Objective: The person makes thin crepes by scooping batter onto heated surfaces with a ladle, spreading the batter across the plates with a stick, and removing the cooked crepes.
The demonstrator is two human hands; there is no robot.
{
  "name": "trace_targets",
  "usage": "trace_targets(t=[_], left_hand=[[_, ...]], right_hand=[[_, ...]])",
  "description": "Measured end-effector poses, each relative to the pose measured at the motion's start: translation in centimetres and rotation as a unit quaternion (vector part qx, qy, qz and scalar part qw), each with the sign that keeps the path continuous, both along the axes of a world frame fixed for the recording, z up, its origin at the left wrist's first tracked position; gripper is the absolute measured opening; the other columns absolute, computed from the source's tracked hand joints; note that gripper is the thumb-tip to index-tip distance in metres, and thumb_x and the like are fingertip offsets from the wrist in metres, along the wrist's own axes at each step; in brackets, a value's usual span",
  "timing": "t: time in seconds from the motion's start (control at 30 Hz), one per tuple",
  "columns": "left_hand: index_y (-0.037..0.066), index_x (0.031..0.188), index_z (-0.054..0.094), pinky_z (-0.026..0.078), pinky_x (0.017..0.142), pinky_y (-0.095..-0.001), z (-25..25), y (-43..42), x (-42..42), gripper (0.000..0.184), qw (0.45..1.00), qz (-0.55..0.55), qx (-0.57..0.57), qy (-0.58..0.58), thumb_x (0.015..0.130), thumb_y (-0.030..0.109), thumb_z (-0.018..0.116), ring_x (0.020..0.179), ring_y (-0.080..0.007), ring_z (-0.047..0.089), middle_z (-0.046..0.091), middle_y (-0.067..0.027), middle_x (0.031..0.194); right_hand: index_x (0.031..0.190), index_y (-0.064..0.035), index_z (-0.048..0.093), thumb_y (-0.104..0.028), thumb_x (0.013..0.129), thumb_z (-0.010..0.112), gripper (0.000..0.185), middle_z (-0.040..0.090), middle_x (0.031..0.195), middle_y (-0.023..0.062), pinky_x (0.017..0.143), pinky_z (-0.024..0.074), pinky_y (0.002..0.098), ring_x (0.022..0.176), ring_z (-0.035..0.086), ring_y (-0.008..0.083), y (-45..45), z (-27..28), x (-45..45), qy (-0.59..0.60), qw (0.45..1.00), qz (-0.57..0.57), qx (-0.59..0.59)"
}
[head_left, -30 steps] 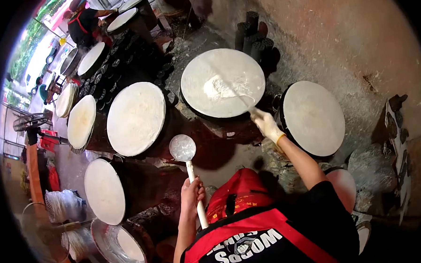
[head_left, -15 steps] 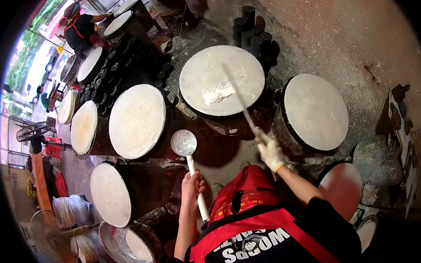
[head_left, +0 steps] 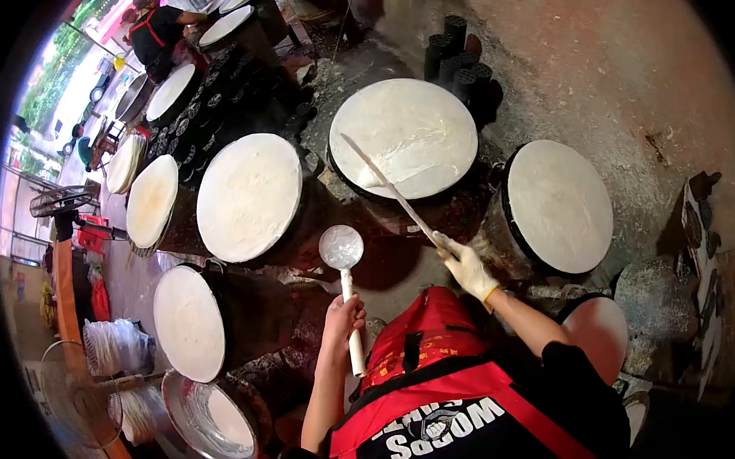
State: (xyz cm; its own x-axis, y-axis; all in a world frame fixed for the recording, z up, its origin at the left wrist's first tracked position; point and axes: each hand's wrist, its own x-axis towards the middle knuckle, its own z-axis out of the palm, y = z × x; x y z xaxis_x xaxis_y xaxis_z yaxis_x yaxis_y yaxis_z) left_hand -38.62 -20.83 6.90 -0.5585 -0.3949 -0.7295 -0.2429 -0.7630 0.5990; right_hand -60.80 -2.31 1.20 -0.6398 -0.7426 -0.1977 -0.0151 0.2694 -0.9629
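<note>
My left hand (head_left: 343, 319) is bare and closed round the pale handle of a ladle (head_left: 341, 247), whose round bowl points away from me. A whitish film coats the bowl. In a white glove, my right hand (head_left: 468, 270) grips a long, flat wooden stick (head_left: 397, 197). The stick slants to the upper left across a round griddle (head_left: 436, 116) covered with a white layer. Beside the stick, near the griddle's front edge, lies a wet white smear of batter (head_left: 373, 177).
More white-coated round griddles stand to the left (head_left: 250, 198) and right (head_left: 559, 206). Black briquettes (head_left: 459, 61) are stacked behind. A metal basin (head_left: 204, 425) is at lower left. A person in a red-strapped apron (head_left: 155, 34) works at far upper left.
The stick has swung left over the griddle, and the white smear now lies nearer the griddle's front left. The whole view has shifted slightly; the ladle stays in my left hand.
</note>
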Motion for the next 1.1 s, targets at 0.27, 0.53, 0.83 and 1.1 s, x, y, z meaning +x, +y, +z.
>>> trace_targets(t=[0.27,0.53,0.83,1.1], left_hand=[[0.003,0.081,0.042,0.031,0.039,-0.0202,-3.2,-3.3,-3.3,0.013,1.000,-0.025,0.014,0.000,0.088,0.008,0.052,0.051,-0.0111,0.041,0.043,-0.0042,0.066],[0.001,0.081,0.042,0.032,0.038,-0.0212,-3.9,-6.1,-8.2,0.012,0.998,-0.051,-0.016,-0.029,0.088,0.004,0.051,0.049,-0.0102,0.039,0.041,-0.0035,0.065],[-0.005,0.080,0.044,0.028,0.036,-0.0213,-8.3,-6.6,-9.3,0.007,0.991,-0.016,0.126,0.033,0.085,0.000,0.046,0.042,-0.0084,0.037,0.038,-0.0006,0.057],[0.003,0.089,0.043,0.027,0.035,-0.0181,-5.0,-4.6,-4.7,0.007,0.995,0.021,0.080,0.065,0.088,0.006,0.049,0.044,-0.0054,0.034,0.043,-0.0018,0.067]], right_hand=[[0.128,-0.0035,0.047,-0.019,0.090,0.053,0.041,0.053,0.126,0.0144,0.096,0.0376,0.0271,0.117,0.047,0.0149,-1.1,2.6,-3.7,0.077,0.990,-0.011,0.121],[0.129,-0.0037,0.047,-0.006,0.088,0.050,0.041,0.051,0.129,0.0123,0.098,0.0347,0.0255,0.119,0.046,0.0140,1.0,1.2,-0.3,0.092,0.985,-0.136,0.045],[0.130,-0.0182,0.048,-0.019,0.088,0.055,0.042,0.056,0.123,0.0106,0.081,0.0452,0.0261,0.105,0.055,0.0110,-1.9,-3.0,7.7,0.041,0.997,0.050,0.050],[0.132,-0.0160,0.044,-0.020,0.087,0.055,0.046,0.058,0.113,0.0165,0.078,0.0462,0.0316,0.095,0.059,0.0236,2.6,2.2,4.1,0.165,0.982,0.062,0.067]])
